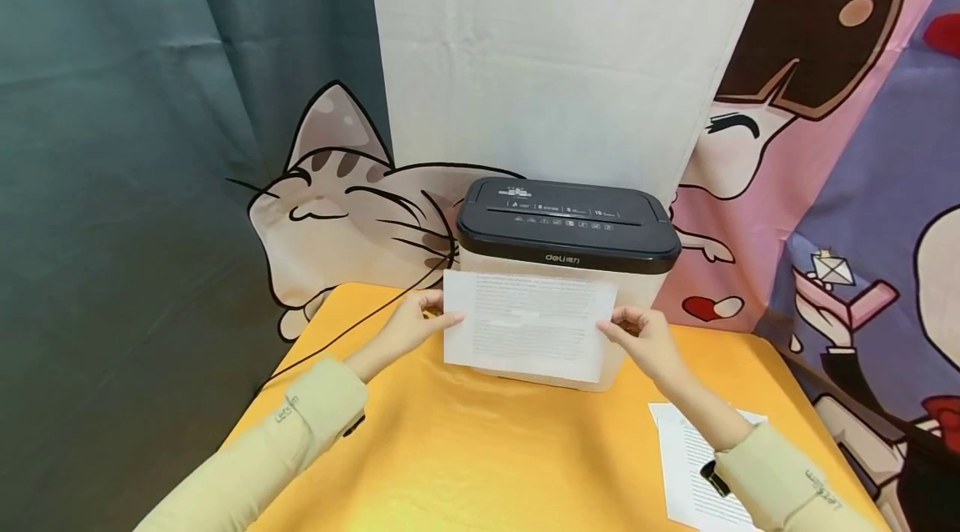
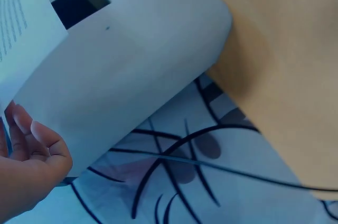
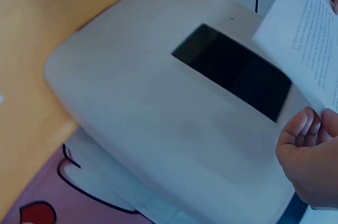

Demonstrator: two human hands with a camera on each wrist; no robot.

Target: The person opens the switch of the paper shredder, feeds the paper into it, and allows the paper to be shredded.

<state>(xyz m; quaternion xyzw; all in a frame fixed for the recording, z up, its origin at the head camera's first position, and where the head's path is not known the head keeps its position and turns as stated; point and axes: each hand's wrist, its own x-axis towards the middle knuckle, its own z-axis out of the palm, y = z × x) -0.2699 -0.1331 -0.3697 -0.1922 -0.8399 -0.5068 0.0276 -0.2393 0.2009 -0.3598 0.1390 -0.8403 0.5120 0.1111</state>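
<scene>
A printed sheet of paper (image 1: 530, 328) is held up in front of the paper shredder (image 1: 577, 258), just below its dark lid. My left hand (image 1: 414, 319) pinches the sheet's left edge between thumb and fingers. At the opposite edge, my right hand (image 1: 640, 340) pinches it the same way. The shredder has a narrow slot along its top and a pale bin below. In the right wrist view, a dark window (image 3: 232, 71) shows on the bin's front, partly behind the paper.
More printed sheets (image 1: 697, 474) lie on the yellow table (image 1: 450, 449) at the right, partly under my right forearm. A black cord (image 1: 337, 340) runs along the table's left side. Cartoon-printed curtains (image 1: 345, 223) hang behind.
</scene>
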